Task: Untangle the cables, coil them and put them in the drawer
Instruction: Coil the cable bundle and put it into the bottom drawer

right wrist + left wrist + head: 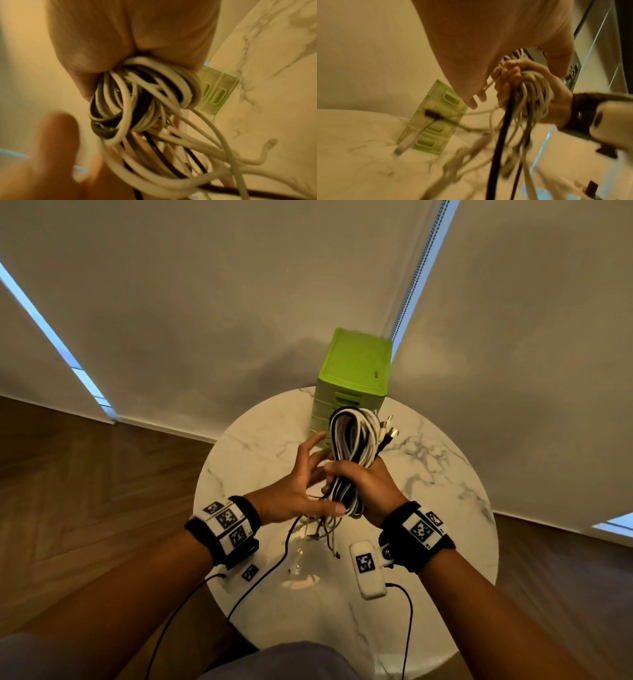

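Nearest me, loose thin cable ends (327, 534) dangle onto the round white marble table (445, 508), not yet wound in. Above them the right hand (366, 491) clamps a looped bundle of white and black cables (354, 446); the left hand (294, 491) sits beside it, fingers spread. Beyond, the green plastic drawer unit (354, 378) looks closed, so I judge coiling nearly done, stowing left.

A bundle of white and black cables (352, 446) is held upright above the bench, gathered into long loops, with several plug ends sticking out at its upper right. Loose thin ends (325, 529) are left hanging below the bundle. A small green drawer unit (356, 371), with all drawers seen closed, is stood just behind.
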{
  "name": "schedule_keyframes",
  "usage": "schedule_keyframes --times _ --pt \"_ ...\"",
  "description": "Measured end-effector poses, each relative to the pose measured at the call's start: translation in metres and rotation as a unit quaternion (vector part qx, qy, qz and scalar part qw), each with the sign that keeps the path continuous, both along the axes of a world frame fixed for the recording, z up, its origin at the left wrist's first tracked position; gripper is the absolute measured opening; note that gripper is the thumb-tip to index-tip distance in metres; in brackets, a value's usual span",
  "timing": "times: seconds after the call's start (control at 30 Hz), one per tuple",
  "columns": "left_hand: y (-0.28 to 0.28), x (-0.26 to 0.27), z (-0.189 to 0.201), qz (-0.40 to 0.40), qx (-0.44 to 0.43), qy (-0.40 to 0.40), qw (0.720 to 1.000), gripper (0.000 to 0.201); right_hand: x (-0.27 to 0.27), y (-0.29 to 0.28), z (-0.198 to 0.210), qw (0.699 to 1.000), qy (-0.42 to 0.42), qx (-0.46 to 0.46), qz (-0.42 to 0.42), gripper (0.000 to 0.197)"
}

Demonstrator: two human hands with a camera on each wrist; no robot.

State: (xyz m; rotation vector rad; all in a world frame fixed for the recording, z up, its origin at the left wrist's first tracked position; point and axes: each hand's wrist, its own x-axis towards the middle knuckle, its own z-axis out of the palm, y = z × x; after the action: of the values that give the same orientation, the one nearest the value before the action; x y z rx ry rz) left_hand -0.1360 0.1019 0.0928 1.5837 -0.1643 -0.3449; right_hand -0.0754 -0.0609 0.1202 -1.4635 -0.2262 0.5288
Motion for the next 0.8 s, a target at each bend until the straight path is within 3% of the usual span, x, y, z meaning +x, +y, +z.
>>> schedule_keyframes --times 0.07,0.17,0.23,0.3,0.33,0.4,0.43,0.53,0.6,0.67,0.73,0.8 --pt "-0.006 -0.007 -0.009 -0.02 0.049 0.016 0.998 0.116 0.0 -0.001 0.007 0.999 0.029 0.036 -0.012 0.005" --pt "-0.016 -0.008 -0.016 -0.004 0.136 -0.022 0.99 0.061 -0.001 -0.001 0.019 0.992 0.094 0.079 0.018 0.011" --pt "-0.012 -0.003 -0.015 0.02 0.201 -0.064 0.977 0.041 0.0 -0.002 0.026 0.988 0.118 0.092 0.037 0.012" --pt "0.001 0.003 -0.01 0.031 0.271 -0.131 0.953 0.032 0.004 -0.004 0.032 0.988 0.12 0.088 0.032 0.013" --pt "0.007 0.006 -0.008 0.039 0.325 -0.182 0.927 0.032 0.006 -0.005 0.033 0.99 0.117 0.078 0.02 0.016" --pt "0.014 0.01 -0.006 0.059 0.412 -0.256 0.872 0.04 0.014 -0.007 0.032 0.99 0.118 0.066 -0.028 0.019" --pt "0.016 0.01 -0.006 0.072 0.415 -0.27 0.866 0.047 0.017 -0.008 0.031 0.989 0.118 0.069 -0.055 0.018" --pt "0.018 -0.002 -0.003 0.121 0.348 -0.291 0.883 0.065 0.024 -0.009 0.029 0.989 0.069 0.045 -0.124 0.013" --pt "0.014 -0.013 0.001 0.135 0.305 -0.281 0.9 0.052 0.025 -0.01 0.029 0.988 0.008 0.017 -0.153 0.012" --pt "0.003 -0.024 0.009 0.099 0.208 -0.189 0.955 0.031 0.026 -0.009 0.028 0.985 -0.032 0.007 -0.169 0.012" --pt "-0.011 -0.027 0.011 0.05 0.082 -0.046 0.994 0.054 0.023 -0.004 0.027 0.984 -0.056 0.014 -0.166 0.018" --pt "-0.026 -0.023 0.006 0.044 -0.015 0.085 0.995 0.083 0.016 0.003 0.026 0.987 -0.049 0.033 -0.146 0.017"
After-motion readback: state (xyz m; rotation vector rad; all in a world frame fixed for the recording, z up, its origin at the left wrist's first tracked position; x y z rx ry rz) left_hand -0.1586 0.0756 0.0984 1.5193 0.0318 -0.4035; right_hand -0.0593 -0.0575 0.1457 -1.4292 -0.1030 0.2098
